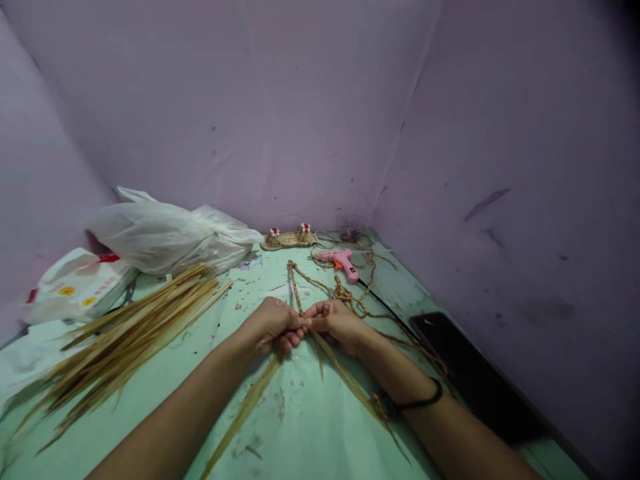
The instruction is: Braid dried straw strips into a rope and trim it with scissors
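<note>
We face purple walls (325, 120) above a green tabletop (310, 427). On its far left we see a white bag (175, 240), and nearer us a bundle (135, 333) of tan strips lying slantwise. A black slab (480, 380) lies along the right edge; a white pack (80, 290) sits beside the bag. A thin braid (296, 293) winds over the middle and right, its near end at our fingertips, where free strips (245, 410) trail toward us. Our left hand (276, 323) pinches that end, and our right hand (335, 325) pinches it just alongside. Beyond them, a pink glue gun (343, 262) lies by the braid's loops, and a woven piece (289, 241) with red-and-white tufts lies near the back. Our right wrist wears a dark band (420, 402).
</note>
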Action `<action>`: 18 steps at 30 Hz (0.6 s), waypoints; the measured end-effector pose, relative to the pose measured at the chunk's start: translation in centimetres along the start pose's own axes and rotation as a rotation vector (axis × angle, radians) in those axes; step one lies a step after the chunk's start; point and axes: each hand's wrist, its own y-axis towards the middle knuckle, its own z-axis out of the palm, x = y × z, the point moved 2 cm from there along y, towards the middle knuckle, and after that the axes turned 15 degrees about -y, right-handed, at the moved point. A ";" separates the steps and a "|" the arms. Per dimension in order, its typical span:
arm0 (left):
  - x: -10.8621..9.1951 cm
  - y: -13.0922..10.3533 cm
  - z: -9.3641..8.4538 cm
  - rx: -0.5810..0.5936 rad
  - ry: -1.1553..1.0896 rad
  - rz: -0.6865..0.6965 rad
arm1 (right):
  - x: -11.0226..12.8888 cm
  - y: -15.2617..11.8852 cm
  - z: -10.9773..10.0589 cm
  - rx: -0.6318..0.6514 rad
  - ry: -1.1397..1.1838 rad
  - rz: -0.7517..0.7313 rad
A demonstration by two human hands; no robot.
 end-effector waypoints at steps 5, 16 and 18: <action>-0.1 -0.2 0.3 -0.157 0.243 0.093 | -0.3 0.5 -0.1 -0.131 -0.260 -0.149; 0.1 0.0 0.8 -0.186 0.185 0.232 | 2.5 -2.8 0.0 -0.465 -0.994 -0.152; 0.2 -0.1 0.8 -0.200 0.148 0.178 | 2.8 -3.3 0.5 -0.468 -1.053 -0.140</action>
